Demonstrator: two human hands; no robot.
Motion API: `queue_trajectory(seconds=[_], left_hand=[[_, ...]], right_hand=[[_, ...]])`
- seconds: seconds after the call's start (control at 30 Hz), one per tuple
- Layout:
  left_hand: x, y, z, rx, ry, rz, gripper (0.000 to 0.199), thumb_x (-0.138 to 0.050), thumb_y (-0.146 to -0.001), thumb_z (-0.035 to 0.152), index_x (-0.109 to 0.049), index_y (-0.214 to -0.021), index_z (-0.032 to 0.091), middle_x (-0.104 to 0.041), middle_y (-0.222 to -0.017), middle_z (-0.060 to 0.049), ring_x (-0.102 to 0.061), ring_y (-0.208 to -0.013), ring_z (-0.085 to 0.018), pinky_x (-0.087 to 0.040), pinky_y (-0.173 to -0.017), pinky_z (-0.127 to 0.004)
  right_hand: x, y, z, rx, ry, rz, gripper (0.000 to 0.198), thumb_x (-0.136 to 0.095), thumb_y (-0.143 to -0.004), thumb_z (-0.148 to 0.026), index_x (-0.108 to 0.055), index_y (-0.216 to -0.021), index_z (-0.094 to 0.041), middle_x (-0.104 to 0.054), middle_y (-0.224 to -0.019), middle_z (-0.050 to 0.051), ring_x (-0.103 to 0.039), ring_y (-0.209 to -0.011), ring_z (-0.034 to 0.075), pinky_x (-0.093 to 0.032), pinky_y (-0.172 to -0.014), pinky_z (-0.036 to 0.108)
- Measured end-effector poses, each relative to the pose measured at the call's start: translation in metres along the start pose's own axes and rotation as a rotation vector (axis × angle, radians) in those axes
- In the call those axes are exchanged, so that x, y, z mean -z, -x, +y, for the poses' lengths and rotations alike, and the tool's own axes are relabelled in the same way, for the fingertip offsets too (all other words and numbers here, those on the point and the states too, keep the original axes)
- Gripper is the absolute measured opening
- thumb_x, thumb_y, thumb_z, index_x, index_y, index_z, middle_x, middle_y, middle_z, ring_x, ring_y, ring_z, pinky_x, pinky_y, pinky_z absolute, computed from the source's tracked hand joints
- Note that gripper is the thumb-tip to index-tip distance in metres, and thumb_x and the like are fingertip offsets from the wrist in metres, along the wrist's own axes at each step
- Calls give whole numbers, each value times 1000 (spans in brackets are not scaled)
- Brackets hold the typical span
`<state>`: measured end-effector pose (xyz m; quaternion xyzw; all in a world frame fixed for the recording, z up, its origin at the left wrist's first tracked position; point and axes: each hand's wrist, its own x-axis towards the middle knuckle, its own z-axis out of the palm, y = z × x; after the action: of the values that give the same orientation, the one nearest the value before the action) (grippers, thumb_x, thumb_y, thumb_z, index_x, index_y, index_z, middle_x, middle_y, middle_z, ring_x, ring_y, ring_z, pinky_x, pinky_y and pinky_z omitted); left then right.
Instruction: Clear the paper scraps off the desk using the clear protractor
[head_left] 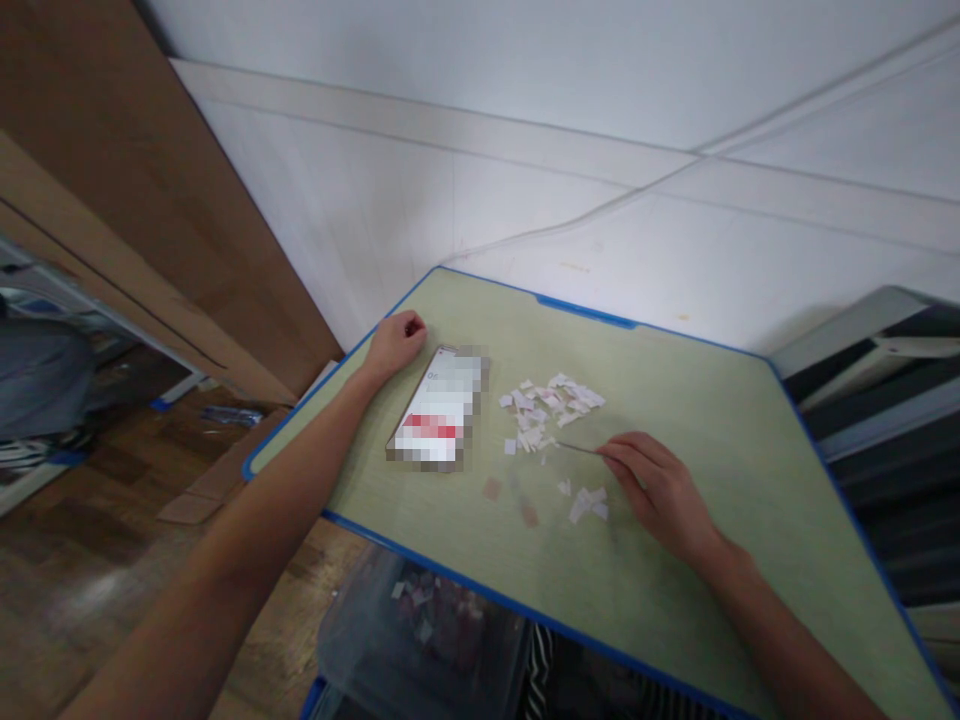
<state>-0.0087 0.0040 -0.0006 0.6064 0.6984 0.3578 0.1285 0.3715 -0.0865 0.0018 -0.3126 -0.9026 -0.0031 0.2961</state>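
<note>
Head: right hand (664,492), paper scraps (556,402) inside table edge (585,311).

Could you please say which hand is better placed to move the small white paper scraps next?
Probably the right hand: it holds a thin grey tool, tip at the scraps. The curled left hand is farther off, across the flat white-screened phone.

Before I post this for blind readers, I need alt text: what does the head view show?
A person's right hand holds a thin tool, its tip at the edge of a pile of pale scraps on a blue-edged, pale green table; the left hand, loosely curled, is beside a phone.
</note>
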Motion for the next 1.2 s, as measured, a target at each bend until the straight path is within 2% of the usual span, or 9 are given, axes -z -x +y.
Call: queue_trajectory(seconds=[0.13, 0.27, 0.4, 0.57, 0.8, 1.0, 1.2], left_hand=[[-1, -1, -1, -1, -8, -3, 5, -50, -71, 21, -49, -66, 20, -57, -67, -2, -48, -64, -16, -39, -67, -30], [-1, -1, -2, -18, -23, -5, 5, -49, -71, 22, -49, -67, 20, -57, -68, -3, -49, -65, -16, -40, -68, -31], [0, -1, -3, -21, -33, -5, 7, -49, -71, 25, -50, -67, 20, -59, -70, -4, -50, -66, -17, -41, -69, -32], [-2, -2, -5, -27, -26, 9, 7, -48, -70, 25, -51, -67, 20, -60, -70, -4, -50, -66, -17, -41, -69, -32], [-3, -3, -7, -33, -51, -1, 7, -47, -70, 25, -49, -67, 20, -57, -69, -3, -49, -66, -16, -39, -67, -31], [-3, -3, -7, -41, -41, -1, 6, -47, -71, 24, -50, -68, 19, -56, -68, -3, -48, -65, -16, -39, -66, -30], [-3, -2, -5, -34, -27, 6, 6, -47, -71, 23, -50, -68, 19, -56, -67, -2, -49, -65, -15, -39, -66, -30]], right_hand=[[3, 1, 2, 59, 31, -58, 26, -44, -98, -20, -70, -92, -21, -70, -85, 7, -66, -77, 20, -54, -66, 34], [7, 1, 4, 15, 110, -32, 24, -46, -96, -17, -70, -94, -21, -70, -88, 9, -66, -78, 21, -52, -66, 35], [11, 1, 1, 80, 74, -57, 22, -47, -95, -15, -68, -94, -19, -70, -88, 8, -64, -79, 21, -50, -69, 35], [13, 1, -4, 104, 69, -18, 17, -50, -93, -13, -66, -92, -18, -70, -86, 9, -63, -80, 21, -48, -73, 35], [8, -1, -5, 183, 146, -10, 20, -45, -96, -11, -64, -97, -17, -70, -88, 9, -63, -80, 20, -48, -69, 32], [10, 2, -3, 129, 101, 34, 11, -52, -91, -8, -61, -94, -13, -67, -88, 11, -61, -81, 21, -48, -71, 33], [11, 2, -3, 137, 91, -27, 10, -50, -93, -9, -59, -93, -14, -66, -88, 10, -60, -80, 21, -47, -71, 35]])
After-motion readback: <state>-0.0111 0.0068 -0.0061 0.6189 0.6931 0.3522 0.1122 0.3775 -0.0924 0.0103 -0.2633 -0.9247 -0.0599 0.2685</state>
